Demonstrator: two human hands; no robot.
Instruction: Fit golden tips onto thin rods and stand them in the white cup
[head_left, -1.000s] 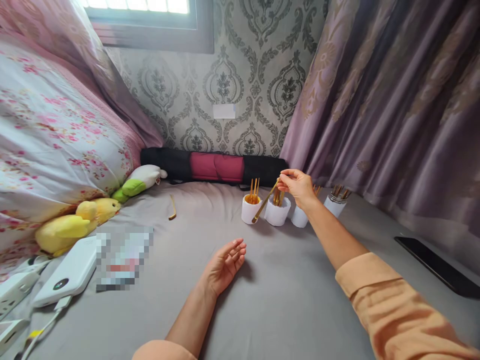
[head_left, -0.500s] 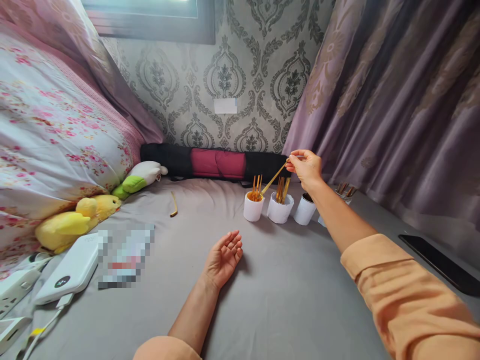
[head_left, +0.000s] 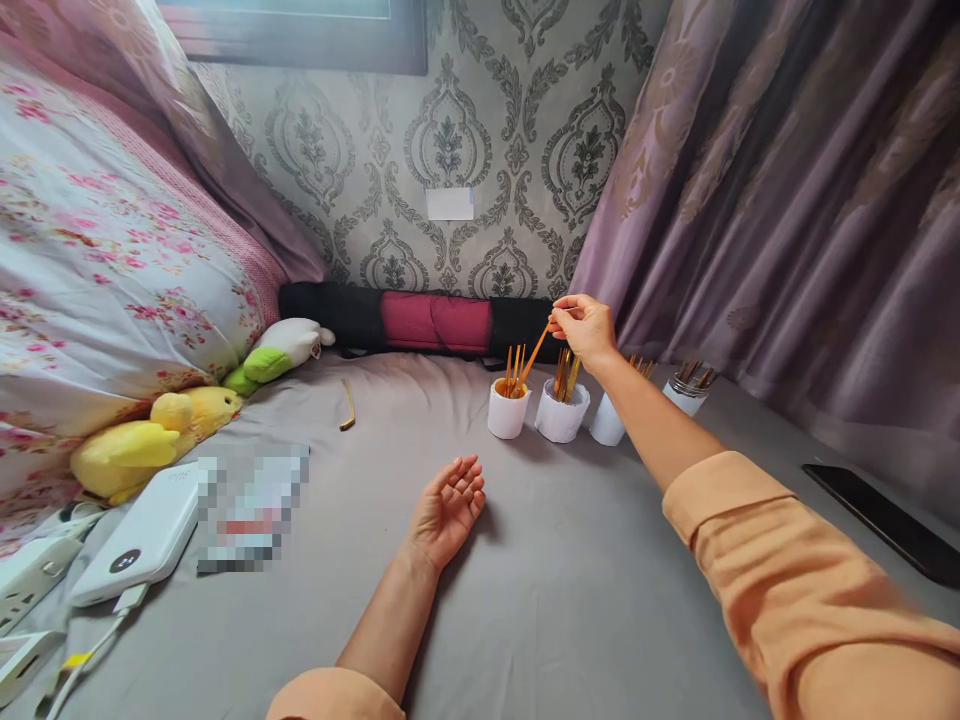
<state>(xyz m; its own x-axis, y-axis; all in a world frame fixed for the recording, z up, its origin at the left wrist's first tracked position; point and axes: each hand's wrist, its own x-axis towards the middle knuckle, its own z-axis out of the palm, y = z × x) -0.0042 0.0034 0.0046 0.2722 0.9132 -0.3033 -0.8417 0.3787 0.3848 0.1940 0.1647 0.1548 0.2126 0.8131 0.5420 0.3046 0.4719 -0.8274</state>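
My right hand (head_left: 585, 328) pinches the upper end of a thin orange-gold stick (head_left: 536, 350). The stick slants down to the left, its lower end at the leftmost white cup (head_left: 507, 416), where several similar sticks stand upright. Just to the right is a wider white cup (head_left: 561, 422) with gold sticks in it. My right forearm partly hides a third white cup (head_left: 606, 424). Palm up on the grey sheet, my left hand (head_left: 448, 508) lies with loosely curled fingers and holds nothing.
A glass-rimmed white jar (head_left: 684, 397) with brown sticks stands farther right, near a black phone (head_left: 885, 520). On the left are a bent gold stick (head_left: 348, 405), plush toys (head_left: 180, 425), a power bank (head_left: 142, 545) and a blurred packet (head_left: 255, 510). A rolled black-and-red bag (head_left: 435, 322) lies along the wall.
My right hand has moved left and slightly down with the stick, which now stands steeper at the leftmost cup. The third cup and the jar show more. My left hand stays put.
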